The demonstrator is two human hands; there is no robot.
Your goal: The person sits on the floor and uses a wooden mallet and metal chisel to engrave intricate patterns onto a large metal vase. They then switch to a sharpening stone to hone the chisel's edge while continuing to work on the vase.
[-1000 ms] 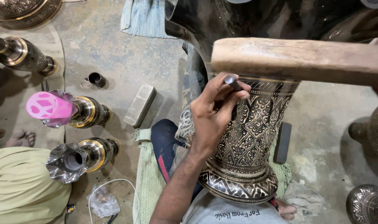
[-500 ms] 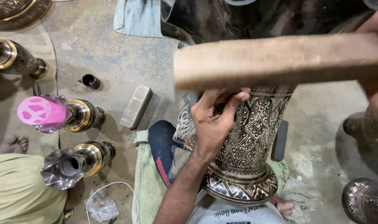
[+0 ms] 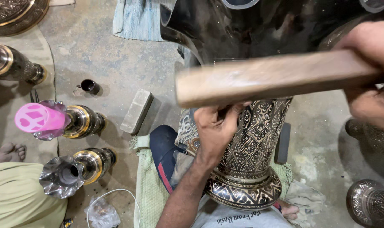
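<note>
A large engraved metal vase (image 3: 253, 147) lies tilted across my lap, its patterned base toward me. My left hand (image 3: 215, 126) is closed around a small metal punch pressed against the vase's side; the tool is mostly hidden by my fingers. My right hand (image 3: 369, 71) grips a thick wooden mallet (image 3: 276, 78) held level just above the left hand and the vase. The mallet hides the upper part of the vase.
On the floor at left lie two ornate brass vases (image 3: 80, 166), one capped with a pink cover (image 3: 36, 118). A grey block (image 3: 137, 110) and a small dark cup (image 3: 88, 86) sit nearby. Another person's foot (image 3: 8, 151) shows at left. A green cloth (image 3: 147, 190) covers my lap.
The mallet has swung toward me and lower, now closer over my left hand. My left hand stays on the punch against the vase.
</note>
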